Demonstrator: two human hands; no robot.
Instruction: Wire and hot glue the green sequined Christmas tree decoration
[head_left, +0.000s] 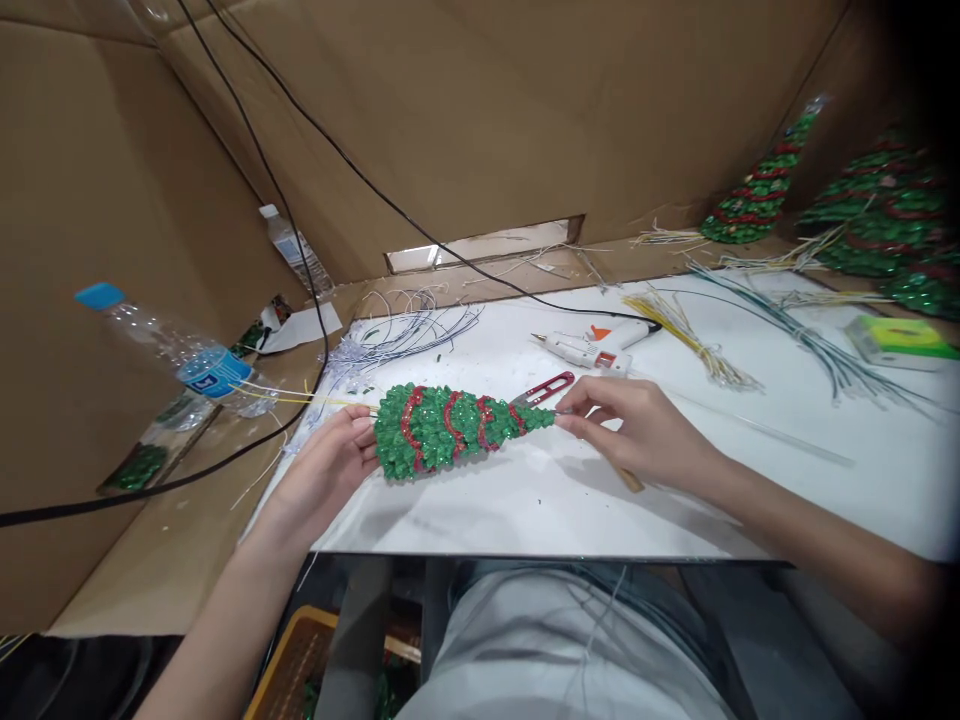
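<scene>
A small green Christmas tree point(465, 428) with red glittery garland lies sideways between my hands, just over the white table. My left hand point(341, 460) is closed at its wide base, where thin yellow and white wires point(300, 398) stick out to the left. The tip is pinched between the thumb and fingers of my right hand point(630, 425). Behind the tree's narrow end lie red-handled thread snips point(551, 386). A white glue gun point(592, 350) with an orange trigger rests beyond them. Under my right hand a wooden-looking handle point(630, 481) shows in part.
Loose wires point(420, 330) tangle at the back left, and yellow wires point(694, 345) and green wires point(795, 325) lie right. Finished-looking trees point(761, 190) stand at the back right. A bottle point(195, 360) leans left, near a hanging black cable point(322, 340). Cardboard walls point(525, 110) surround the table.
</scene>
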